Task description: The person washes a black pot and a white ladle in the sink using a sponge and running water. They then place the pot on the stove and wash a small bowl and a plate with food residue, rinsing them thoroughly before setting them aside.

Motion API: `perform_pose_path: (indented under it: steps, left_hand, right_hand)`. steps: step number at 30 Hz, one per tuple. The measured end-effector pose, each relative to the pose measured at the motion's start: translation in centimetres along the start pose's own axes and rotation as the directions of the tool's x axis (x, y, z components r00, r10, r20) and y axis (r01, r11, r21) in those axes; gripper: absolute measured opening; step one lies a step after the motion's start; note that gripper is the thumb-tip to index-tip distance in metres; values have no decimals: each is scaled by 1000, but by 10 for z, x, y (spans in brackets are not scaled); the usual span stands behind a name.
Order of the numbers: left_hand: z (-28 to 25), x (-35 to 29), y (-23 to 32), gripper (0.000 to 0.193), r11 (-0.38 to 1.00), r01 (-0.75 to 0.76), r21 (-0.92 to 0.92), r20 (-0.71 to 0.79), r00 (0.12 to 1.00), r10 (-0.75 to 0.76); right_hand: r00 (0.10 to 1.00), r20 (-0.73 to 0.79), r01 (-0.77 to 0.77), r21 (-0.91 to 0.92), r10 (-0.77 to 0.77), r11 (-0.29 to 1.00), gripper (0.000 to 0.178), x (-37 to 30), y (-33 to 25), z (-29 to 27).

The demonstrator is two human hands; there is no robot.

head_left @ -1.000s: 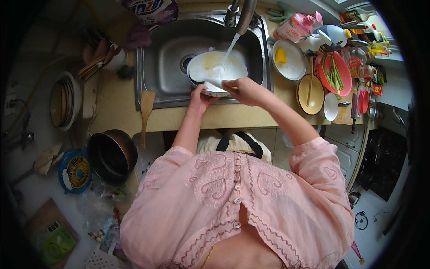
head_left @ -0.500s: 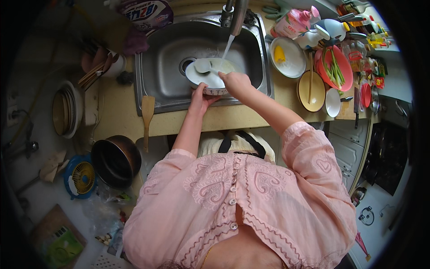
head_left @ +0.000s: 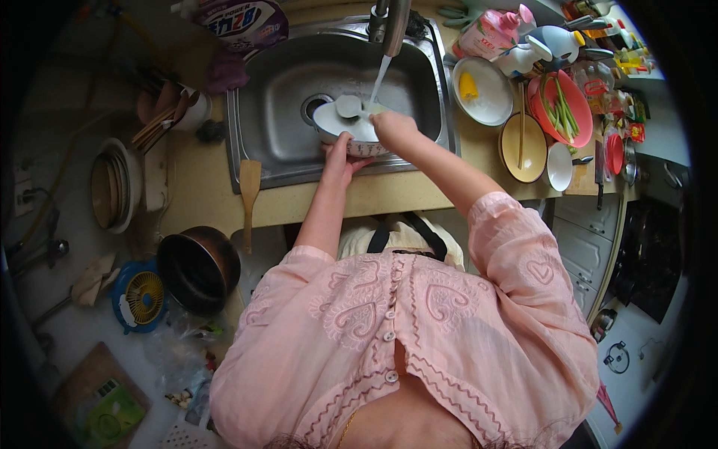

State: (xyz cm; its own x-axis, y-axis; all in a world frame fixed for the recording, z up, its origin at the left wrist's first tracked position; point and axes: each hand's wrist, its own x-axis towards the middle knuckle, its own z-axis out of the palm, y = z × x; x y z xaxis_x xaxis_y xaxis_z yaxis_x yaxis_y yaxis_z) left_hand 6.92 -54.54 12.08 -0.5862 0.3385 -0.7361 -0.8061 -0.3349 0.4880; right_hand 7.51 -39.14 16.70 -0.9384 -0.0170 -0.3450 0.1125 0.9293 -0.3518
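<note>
A white bowl (head_left: 365, 148) with a patterned outer wall is held tilted over the near part of the steel sink (head_left: 277, 166). My left hand (head_left: 340, 160) grips its near-left side, with the thumb at the rim and fingers beneath. My right hand (head_left: 394, 132) is closed around the handle of a pale ladle or large spoon (head_left: 348, 106), whose round head is over the bowl's far rim. From the faucet (head_left: 396, 36), water (head_left: 381, 77) runs down at the bowl's far side. Whitish liquid seems to be inside the bowl.
A wooden spatula (head_left: 249, 193) lies across the counter's front edge, left of the sink. To the right stand a white dish with a yellow piece (head_left: 488, 112), a cream bowl with chopsticks (head_left: 532, 153), a red basket of scallions (head_left: 582, 123) and a small white bowl (head_left: 559, 168).
The ladle's head has shifted slightly right and away from me, and my right hand has moved a little with it. My left hand still holds the bowl. Water keeps running.
</note>
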Motion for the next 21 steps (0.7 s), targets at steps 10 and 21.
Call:
perform_pose_path:
  steps: [10,21]
  left_hand:
    - [11,-7,7,68,999,33,-19,-79,996,-34]
    - [-19,0,21,69,997,13,74,141,990,-23]
  right_hand:
    - [948,317,41,-116,-2,992,22,-23,32,-42]
    - [853,512,-285,622,-103,730,38,-38,23,-81]
